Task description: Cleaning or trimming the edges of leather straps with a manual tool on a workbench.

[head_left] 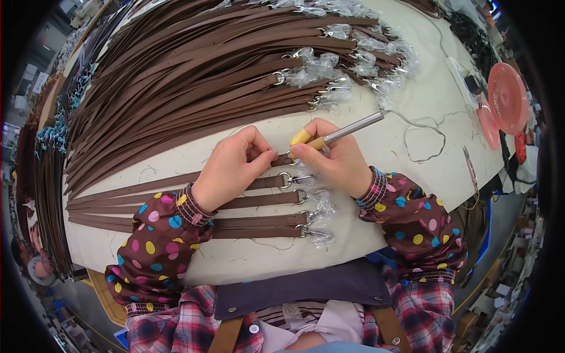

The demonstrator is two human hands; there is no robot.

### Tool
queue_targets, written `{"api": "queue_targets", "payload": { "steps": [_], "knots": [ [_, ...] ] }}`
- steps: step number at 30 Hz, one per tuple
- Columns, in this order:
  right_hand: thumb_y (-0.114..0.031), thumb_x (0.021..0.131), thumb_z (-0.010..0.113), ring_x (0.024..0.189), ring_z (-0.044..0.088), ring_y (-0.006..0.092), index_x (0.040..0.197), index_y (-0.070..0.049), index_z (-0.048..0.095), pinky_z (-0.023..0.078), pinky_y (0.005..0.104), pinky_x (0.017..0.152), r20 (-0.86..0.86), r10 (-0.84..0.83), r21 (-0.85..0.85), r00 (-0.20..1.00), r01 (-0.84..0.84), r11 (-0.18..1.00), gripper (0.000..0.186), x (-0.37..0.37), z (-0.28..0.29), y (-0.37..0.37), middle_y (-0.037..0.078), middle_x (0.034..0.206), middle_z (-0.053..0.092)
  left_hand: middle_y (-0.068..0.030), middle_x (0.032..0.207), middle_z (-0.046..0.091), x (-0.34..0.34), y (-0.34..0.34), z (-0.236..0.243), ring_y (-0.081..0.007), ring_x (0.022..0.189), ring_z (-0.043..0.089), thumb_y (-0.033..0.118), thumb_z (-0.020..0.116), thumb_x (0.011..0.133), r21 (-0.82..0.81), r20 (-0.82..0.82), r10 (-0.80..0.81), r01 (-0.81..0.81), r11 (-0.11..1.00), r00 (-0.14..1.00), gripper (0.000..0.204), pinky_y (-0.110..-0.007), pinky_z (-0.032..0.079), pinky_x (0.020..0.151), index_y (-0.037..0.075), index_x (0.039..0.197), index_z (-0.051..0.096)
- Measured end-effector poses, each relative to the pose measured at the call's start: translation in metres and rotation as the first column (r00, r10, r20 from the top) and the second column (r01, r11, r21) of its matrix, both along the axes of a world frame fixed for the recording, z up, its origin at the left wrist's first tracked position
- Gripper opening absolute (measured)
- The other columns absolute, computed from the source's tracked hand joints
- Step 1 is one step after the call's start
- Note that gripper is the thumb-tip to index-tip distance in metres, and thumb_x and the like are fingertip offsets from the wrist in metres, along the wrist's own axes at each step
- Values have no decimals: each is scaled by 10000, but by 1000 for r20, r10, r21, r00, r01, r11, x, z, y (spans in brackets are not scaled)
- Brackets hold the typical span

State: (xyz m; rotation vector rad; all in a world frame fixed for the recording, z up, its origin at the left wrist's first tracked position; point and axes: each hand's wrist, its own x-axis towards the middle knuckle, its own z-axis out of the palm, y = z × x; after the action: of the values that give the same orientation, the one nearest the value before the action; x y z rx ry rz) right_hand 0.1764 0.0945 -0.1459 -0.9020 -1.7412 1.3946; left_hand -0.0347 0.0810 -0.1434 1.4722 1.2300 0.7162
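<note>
My left hand (232, 167) pinches a brown strap (176, 182) close to its metal-clasp end. In my right hand (340, 165) is a corded pen-like tool (355, 126) with a silver tube and a tan section near the fingers. Yellow tape wraps a fingertip of that hand. The tool's working tip is hidden behind the fingers, by the strap end, so contact cannot be told. Below the hands, several more brown straps (265, 222) lie side by side, their silver clasps (287, 179) covered partly by clear plastic wrap (321, 203).
A thick pile of brown straps (194, 65) with plastic-wrapped clasps covers the table's far side. More straps (50, 194) hang off the left edge. A thin cord (442, 141) loops across the pale tabletop (406, 194). Pink round baskets (507, 97) and a slim pink-handled tool (469, 167) are at right.
</note>
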Motion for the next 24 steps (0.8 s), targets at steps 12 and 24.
{"api": "queue_targets", "payload": {
  "steps": [12,24],
  "knots": [
    [-120,854,651,575,476,59,867,-30,441,385,221,501,-8,-86,74,996,87,993,229,-10,-8,-2,22,677,533,-48,722,623,0,0,4,-97,658,595,91,640,850,11,-10,-4,4,1000,1000,151,-241,473,585,-6,828,527],
    [-115,850,649,564,491,71,857,-29,445,392,228,501,46,-92,82,995,88,993,222,-10,-7,-3,31,659,535,-54,726,629,0,1,3,-107,652,596,102,644,847,9,-30,-16,16,1000,999,155,-251,475,581,-6,830,534]
  ]
}}
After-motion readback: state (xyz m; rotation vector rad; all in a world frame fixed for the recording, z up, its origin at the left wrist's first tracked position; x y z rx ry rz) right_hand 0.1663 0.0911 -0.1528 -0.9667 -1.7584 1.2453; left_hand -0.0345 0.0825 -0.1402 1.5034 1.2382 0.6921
